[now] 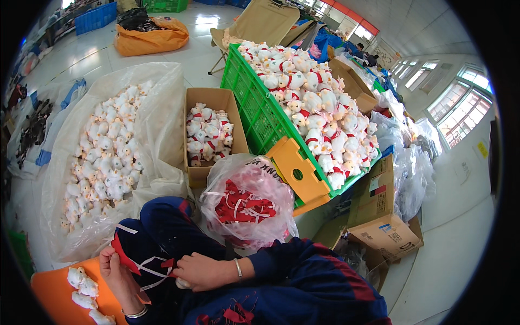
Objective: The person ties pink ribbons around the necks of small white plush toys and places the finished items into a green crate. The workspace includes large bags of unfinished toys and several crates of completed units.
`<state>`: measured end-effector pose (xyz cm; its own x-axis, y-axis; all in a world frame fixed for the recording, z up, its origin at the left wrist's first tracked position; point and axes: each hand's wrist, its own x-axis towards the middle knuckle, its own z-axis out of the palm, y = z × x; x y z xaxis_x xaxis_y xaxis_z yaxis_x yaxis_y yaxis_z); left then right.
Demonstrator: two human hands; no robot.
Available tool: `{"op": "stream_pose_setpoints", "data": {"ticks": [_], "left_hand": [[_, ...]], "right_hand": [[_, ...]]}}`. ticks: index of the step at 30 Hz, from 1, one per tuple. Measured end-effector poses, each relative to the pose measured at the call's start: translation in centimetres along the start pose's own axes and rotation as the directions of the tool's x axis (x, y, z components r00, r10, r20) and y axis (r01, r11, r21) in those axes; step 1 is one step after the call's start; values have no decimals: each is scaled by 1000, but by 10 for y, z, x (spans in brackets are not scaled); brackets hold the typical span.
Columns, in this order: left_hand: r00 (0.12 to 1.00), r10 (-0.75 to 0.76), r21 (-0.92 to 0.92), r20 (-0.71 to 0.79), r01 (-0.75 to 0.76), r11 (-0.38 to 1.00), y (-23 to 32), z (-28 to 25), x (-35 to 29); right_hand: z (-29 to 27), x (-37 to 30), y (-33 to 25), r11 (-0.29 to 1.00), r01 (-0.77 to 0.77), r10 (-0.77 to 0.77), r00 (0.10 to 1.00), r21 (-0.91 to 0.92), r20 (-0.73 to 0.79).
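Observation:
My left hand (116, 275) pinches the edge of a red cloth piece (125, 259) with thin white ribbons (151, 271) trailing from it. My right hand (203, 272) is closed over my lap. A bit of a small white plush toy (183, 283) peeks out beneath its fingers, and a scrap of red cloth (167, 264) shows beside them; most of the toy is hidden. On an orange seat (46, 295) at my left lie several white plush toys (84, 283). Red scraps and threads (238, 314) rest on my dark blue trousers.
Ahead stands a clear plastic bag (284, 200) of red pieces with white ribbons. A large translucent bag (162, 103) of white plush toys lies left. Toys with red bands fill a cardboard box (240, 132) and a green crate (260, 127). More cartons (374, 200) stand right.

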<state>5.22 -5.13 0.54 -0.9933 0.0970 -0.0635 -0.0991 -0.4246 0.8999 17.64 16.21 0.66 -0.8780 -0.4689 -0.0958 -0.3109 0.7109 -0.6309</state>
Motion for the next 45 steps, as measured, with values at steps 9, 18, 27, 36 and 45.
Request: {"op": "stream_pose_setpoints", "data": {"ticks": [9,18,27,36,45], "left_hand": [[991,-43,-14,126,45,999,11,-9,-7],[993,-115,144,-38,119,982,6,-5,-7],[884,366,591,290,-467,658,8,54,-24],[915,211,604,343,-387,697,25,61,-23],[952,-82,566,296,-106,818,21,20,-7]], "right_hand": [[-75,8,7,969,-32,-50,947,245,318],[-75,14,32,738,49,-75,997,673,10],[-41,45,26,210,-8,275,960,978,-52],[-38,47,41,324,-118,236,971,939,41],[-59,51,55,9,-234,173,958,972,229]]}}
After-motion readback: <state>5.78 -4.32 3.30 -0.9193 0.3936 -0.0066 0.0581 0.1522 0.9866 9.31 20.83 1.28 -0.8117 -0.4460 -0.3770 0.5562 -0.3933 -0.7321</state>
